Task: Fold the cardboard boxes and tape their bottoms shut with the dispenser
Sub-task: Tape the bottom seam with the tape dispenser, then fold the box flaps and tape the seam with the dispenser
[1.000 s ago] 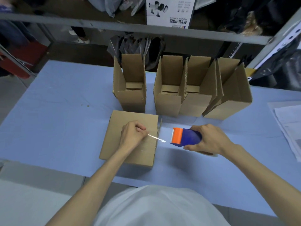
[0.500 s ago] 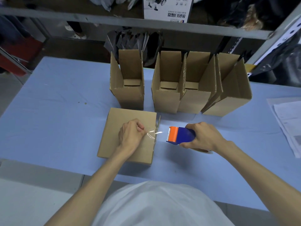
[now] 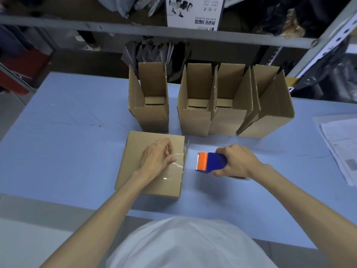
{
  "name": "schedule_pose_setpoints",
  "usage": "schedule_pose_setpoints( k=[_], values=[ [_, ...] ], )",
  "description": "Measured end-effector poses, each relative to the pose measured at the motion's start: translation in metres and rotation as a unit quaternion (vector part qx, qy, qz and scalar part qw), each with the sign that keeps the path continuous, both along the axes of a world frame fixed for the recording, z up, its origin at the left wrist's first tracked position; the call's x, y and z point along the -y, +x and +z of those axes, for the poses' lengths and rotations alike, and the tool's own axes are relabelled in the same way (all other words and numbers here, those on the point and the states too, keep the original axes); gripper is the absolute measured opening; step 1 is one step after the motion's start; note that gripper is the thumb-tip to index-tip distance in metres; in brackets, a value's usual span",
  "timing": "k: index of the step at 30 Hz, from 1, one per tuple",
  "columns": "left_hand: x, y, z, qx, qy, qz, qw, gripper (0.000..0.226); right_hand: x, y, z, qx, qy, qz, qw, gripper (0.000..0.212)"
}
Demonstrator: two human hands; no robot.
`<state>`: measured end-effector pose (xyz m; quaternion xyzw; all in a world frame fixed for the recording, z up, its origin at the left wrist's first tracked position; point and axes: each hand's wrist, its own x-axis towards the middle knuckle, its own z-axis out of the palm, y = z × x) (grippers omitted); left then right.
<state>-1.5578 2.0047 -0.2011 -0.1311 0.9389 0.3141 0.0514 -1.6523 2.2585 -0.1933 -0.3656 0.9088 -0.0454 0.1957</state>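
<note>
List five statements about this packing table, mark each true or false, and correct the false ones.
1. The right hand grips the blue and orange tape dispenser. True.
2. The left hand rests on the low brown cardboard box nearest the person, near its right edge. True.
3. The dispenser sits on top of that box. False: it is beside the box, to its right, over the blue table.
4. Two open boxes stand behind. False: four upright open cardboard boxes stand in a row.
5. White papers lie at the table's left edge. False: the white papers lie at its right edge.
</note>
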Motion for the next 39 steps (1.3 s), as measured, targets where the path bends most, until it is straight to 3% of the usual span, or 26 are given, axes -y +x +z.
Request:
schedule_pose_setpoints(
  k=[6,10,12,15,18,22,24,27,29,32,36,39],
  values=[
    [-0.012,0.004,-0.015,-0.045,0.067,-0.082,0.993,0.011,0.032,0.005,-0.003,-0.019,0.091,0.02,0.995,0.055],
    [-0.015,0.002,-0.016,-0.047,0.056,-0.074,0.995,0.017,0.051,0.011,-0.008,-0.088,0.139,0.062,0.985,0.032],
    [-0.008,0.005,-0.016,-0.059,0.049,-0.078,0.994,0.024,0.041,0.011,-0.011,-0.082,0.133,0.018,0.987,0.038],
    [-0.012,0.009,-0.017,-0.038,-0.035,-0.173,0.984,0.038,0.033,0.008,-0.012,-0.088,0.098,-0.066,0.989,0.047],
    [-0.024,0.009,-0.016,-0.006,-0.084,-0.195,0.977,0.013,0.03,0.013,-0.022,-0.106,0.065,-0.119,0.985,0.052],
    [-0.035,0.001,-0.018,0.023,-0.254,-0.27,0.928,0.031,0.029,0.034,-0.04,-0.114,0.074,-0.157,0.978,0.061],
    [-0.038,-0.004,-0.016,0.026,-0.251,-0.278,0.927,0.036,0.031,0.043,-0.052,-0.118,0.099,-0.172,0.973,0.061],
    [-0.036,-0.014,-0.012,-0.028,-0.173,-0.223,0.959,0.046,0.035,0.055,-0.058,-0.188,0.126,-0.185,0.956,0.057],
    [-0.032,-0.027,-0.013,-0.039,-0.169,-0.15,0.973,0.049,0.035,0.061,-0.064,-0.227,0.14,-0.173,0.948,0.053],
    [-0.033,-0.054,-0.017,0.059,-0.224,-0.112,0.966,0.055,0.031,0.066,-0.076,-0.186,0.11,-0.189,0.958,0.054],
    [-0.038,-0.071,-0.008,0.079,-0.199,-0.093,0.972,0.024,0.027,0.063,-0.083,-0.08,0.034,-0.222,0.971,0.064],
    [-0.028,-0.064,0.016,0.001,-0.112,-0.005,0.994,0.011,0.025,0.071,-0.061,-0.067,-0.086,-0.24,0.965,0.063]
  ],
)
